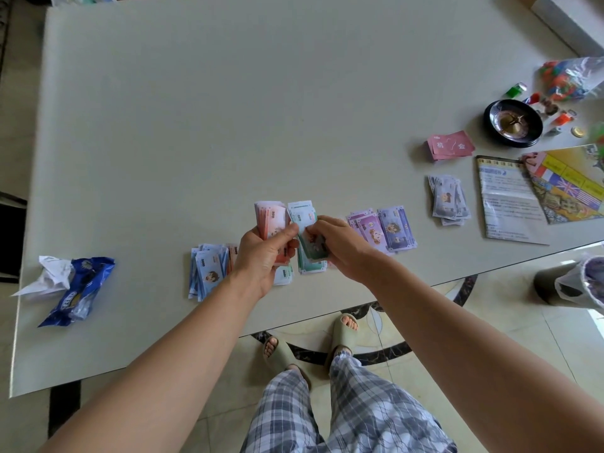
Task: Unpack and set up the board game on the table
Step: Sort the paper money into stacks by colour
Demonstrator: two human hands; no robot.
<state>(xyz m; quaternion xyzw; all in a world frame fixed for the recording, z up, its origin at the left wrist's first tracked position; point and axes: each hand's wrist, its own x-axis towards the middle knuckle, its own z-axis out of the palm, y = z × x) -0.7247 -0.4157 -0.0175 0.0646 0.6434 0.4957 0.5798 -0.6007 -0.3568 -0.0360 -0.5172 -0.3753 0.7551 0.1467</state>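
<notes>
Pointing lengthwise away from the person, orange paper notes [270,214] sit in the left hand [261,256], grip clamped; the right hand [340,246] pinches teal paper notes [302,212].

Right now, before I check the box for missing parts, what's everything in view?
blue notes: one pile, blue, near edge, centre-left
purple notes: two piles, purple, near edge, centre-right
rule sheet: one, white, right edge
grey notes: one pile, greyish, beside rule sheet
roulette wheel: one, black, far right
pink cards: one stack, pink, near roulette wheel
game board: one, yellow, far right
bag of pieces: one, clear, upper right
blue wrapper: one, blue, left edge
left hand: one, grips orange notes
right hand: one, pinches green notes
</notes>
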